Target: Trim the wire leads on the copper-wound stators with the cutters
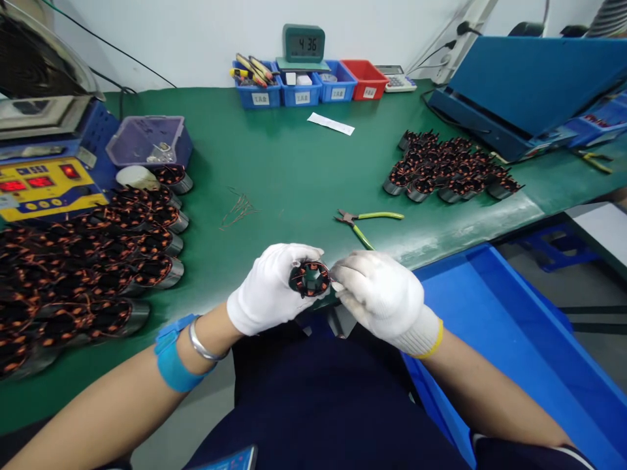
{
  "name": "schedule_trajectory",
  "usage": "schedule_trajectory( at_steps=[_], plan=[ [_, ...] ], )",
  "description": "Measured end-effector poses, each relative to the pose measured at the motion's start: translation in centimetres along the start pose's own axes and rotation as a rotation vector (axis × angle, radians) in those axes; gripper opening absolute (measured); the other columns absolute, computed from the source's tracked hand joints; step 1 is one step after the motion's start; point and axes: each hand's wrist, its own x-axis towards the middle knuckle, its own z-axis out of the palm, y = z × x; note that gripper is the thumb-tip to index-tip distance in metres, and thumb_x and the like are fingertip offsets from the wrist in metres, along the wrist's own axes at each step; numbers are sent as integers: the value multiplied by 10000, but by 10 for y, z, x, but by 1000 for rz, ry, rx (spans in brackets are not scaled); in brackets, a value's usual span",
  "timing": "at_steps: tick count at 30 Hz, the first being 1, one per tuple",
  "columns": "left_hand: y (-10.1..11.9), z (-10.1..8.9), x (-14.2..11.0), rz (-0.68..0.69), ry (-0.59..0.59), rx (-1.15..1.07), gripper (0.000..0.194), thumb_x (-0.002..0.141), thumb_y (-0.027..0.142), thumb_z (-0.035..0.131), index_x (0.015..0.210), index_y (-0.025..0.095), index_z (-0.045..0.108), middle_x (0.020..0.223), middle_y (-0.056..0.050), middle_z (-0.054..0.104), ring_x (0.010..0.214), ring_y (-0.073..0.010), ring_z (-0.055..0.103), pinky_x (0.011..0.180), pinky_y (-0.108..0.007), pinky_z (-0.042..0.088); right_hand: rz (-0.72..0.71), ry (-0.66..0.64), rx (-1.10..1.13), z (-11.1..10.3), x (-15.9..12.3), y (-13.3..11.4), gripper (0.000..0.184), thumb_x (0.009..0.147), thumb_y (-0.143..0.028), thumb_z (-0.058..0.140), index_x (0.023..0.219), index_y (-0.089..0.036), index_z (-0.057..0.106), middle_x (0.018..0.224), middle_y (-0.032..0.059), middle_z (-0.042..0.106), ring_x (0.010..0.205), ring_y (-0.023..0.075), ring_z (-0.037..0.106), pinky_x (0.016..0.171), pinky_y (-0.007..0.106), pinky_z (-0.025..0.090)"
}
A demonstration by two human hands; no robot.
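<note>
Open passage over green tabletop (294,176) between 2 stator clusters (91,261); pliers (349,219) obstruct ahead of right hand (379,290).

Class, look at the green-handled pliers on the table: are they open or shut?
Open. The pliers lie with their green handles spread wide in a V, beyond the right hand.

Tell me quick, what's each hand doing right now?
Left hand: closed, holding a coil ring.
Right hand: fingers closed at the ring's edge; whether they pinch anything can't be told.
</note>
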Motion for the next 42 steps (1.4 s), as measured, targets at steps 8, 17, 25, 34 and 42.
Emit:
schedule_trajectory(
  at_steps=[8, 17, 25, 34, 42],
  plan=[
    [3, -6, 8, -289, -320, 14, 397, 747, 454, 703, 1049, 223, 587, 998, -44, 689, 925, -221, 660, 868, -380, 517, 163, -314, 83, 18, 15, 5, 230, 902, -247, 495, 922, -164, 708, 876, 78, 711, 786, 215, 639, 730, 339, 458],
    [-7, -19, 19, -497, -361, 198, 259, 720, 378, 622, 910, 202, 609, 909, -65, 655, 844, -243, 627, 800, -400, 505, 611, -173, 61, -16, -3, 71, 452, 845, -459, 549, 1209, -209, 648, 1262, 113, 635, 1140, 319, 596, 955, 448, 467],
    [-12, -22, 23, -620, -360, 21, 203, 772, 354, 561, 870, 194, 641, 914, -54, 695, 852, -222, 627, 811, -382, 499, 606, -452, -243, -1, -13, 114, 1079, 647, -668, 671, 1503, -100, 338, 1490, 241, 392, 1318, 448, 396, 988, 540, 415],
    [-11, -17, 24, -730, -287, -155, 205, 795, 382, 571, 746, 186, 608, 628, 2, 621, 569, -150, 536, 564, -282, 430, 614, -657, -419, -9, 33, 69, 447, 740, -451, 599, 1037, -125, 673, 1020, 188, 598, 844, 359, 624, 637, 437, 478],
    [-11, -14, 22, -759, -232, -176, 204, 794, 383, 587, 742, 187, 613, 596, 15, 607, 546, -139, 534, 543, -269, 423, 517, -251, -146, 26, 20, 70, 598, 893, -328, 430, 1459, -139, 397, 1246, 180, 576, 1074, 349, 557, 835, 438, 476]
  ],
)
